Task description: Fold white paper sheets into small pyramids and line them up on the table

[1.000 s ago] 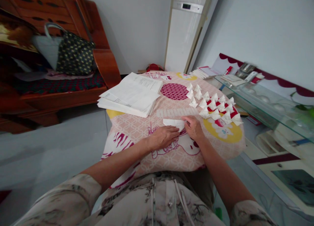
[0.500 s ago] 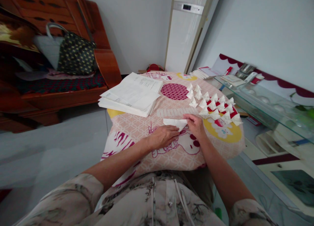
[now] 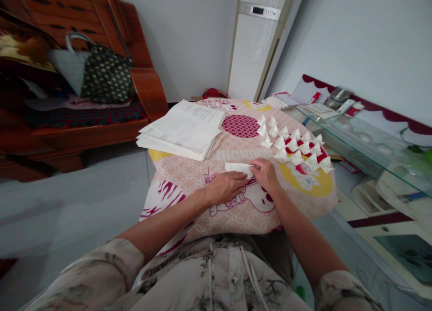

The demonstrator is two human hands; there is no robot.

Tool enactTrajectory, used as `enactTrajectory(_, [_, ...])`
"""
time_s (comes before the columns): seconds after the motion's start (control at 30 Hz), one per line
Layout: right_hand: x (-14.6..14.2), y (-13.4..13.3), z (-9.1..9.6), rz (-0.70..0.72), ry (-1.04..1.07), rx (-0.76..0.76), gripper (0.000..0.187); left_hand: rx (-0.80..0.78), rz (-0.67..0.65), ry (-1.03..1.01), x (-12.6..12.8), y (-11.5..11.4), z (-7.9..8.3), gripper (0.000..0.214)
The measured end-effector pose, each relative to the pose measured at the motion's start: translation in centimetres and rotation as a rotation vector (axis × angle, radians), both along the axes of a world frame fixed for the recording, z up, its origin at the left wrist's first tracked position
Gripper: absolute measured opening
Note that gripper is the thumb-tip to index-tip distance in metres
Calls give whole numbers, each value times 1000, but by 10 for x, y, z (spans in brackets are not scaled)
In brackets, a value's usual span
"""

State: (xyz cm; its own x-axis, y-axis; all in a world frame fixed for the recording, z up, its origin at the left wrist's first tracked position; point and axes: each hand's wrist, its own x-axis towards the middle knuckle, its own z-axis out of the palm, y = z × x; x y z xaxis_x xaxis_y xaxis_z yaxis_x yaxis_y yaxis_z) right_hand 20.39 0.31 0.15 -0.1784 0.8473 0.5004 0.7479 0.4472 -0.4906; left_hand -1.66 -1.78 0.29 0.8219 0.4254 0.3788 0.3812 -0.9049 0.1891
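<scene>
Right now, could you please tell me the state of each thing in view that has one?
White paper: folded, under both hands.
Left hand: laid over the paper, fingers extended.
Right hand: pinching the paper's right end.
Pointed paper pieces: folded, grouped at the right.
Paper stack: unfolded, edges uneven.
Patterned cloth: spread out beneath the papers.
Display on the tall white unit: dark.

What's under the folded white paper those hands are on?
Patterned cloth shows around the folded paper. The left hand lies on the paper; the right hand grips one end. What's directly beneath is covered, so unseen.
</scene>
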Motion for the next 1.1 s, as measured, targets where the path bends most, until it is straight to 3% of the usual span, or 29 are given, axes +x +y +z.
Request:
enactTrajectory(0.5, [-20,-11,-1,119,-201,95,24,-37,-43,-11,-2,0,3,35])
enactTrajectory(1.1, [-18,-24,0,214,-351,91,26,-79,-129,-74,-13,0,4,29])
